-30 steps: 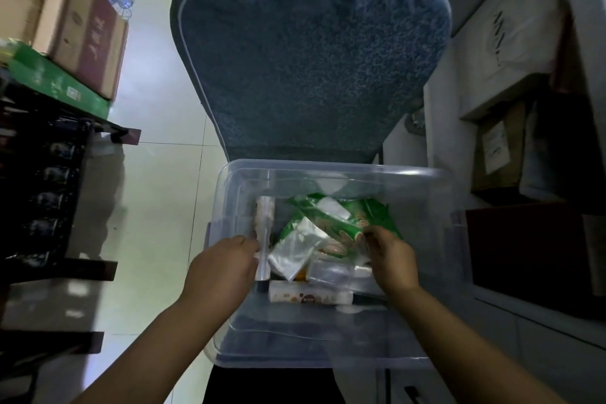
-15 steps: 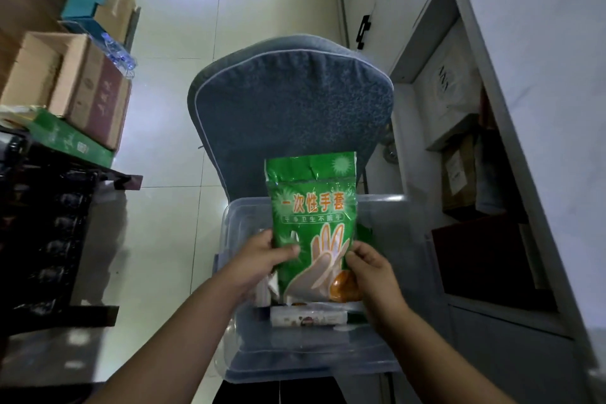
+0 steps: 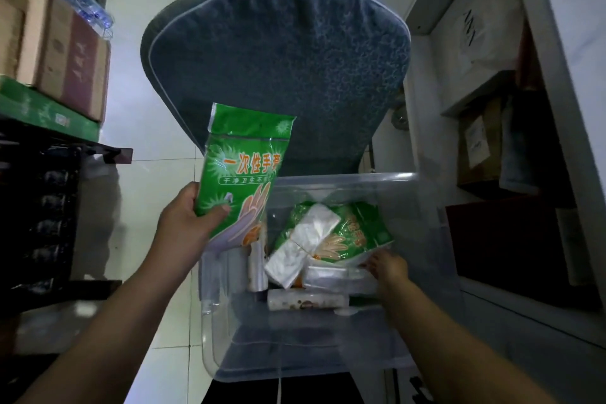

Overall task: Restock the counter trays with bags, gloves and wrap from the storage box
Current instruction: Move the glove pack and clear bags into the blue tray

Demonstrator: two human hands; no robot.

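Gripping a green pack of gloves (image 3: 241, 170) by its lower edge, our left hand (image 3: 187, 223) holds it up, tilted, over the left rim of the clear storage box (image 3: 426, 239). Our right hand (image 3: 387, 267) reaches inside, fingers spread on a clear roll of bags (image 3: 334, 277), beside a second green glove pack (image 3: 354, 233) and a white folded bundle (image 3: 303, 248); we cannot tell if it grips
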